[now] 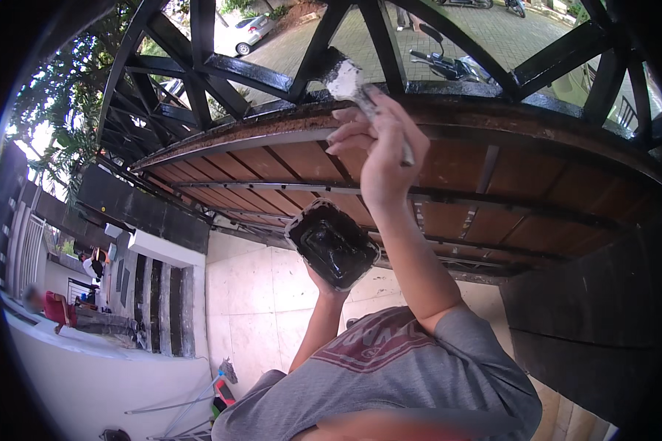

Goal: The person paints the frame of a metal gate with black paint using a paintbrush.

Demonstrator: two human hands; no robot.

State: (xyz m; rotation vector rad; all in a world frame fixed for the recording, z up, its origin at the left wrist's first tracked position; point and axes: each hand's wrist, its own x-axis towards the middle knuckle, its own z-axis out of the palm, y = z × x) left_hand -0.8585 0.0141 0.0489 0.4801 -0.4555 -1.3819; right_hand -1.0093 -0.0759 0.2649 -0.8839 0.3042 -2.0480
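A flat paintbrush [346, 81] with black-coated bristles and a paint-smeared ferrule is in my right hand [389, 138], gripped by its handle. Its bristles are at a black metal lattice bar of the gate [320, 47]; whether they touch it I cannot tell. Wet-looking black coating shines on the lattice and its lower rail. Lower down, my left hand [328, 284] supports a rectangular tub [332, 244] of black paint from beneath, its rim smeared. Most of that hand is hidden under the tub. Brown panels [447, 160] with dark metal crossbars lie below the lattice.
Beyond the lattice are a motorcycle [458, 67] and a white car [248, 33] on paving. At the left, a person in a red shirt [58, 308] stands near steps [171, 308]; another person [92, 267] is farther off. A mop [227, 370] lies by pale floor tiles [254, 286].
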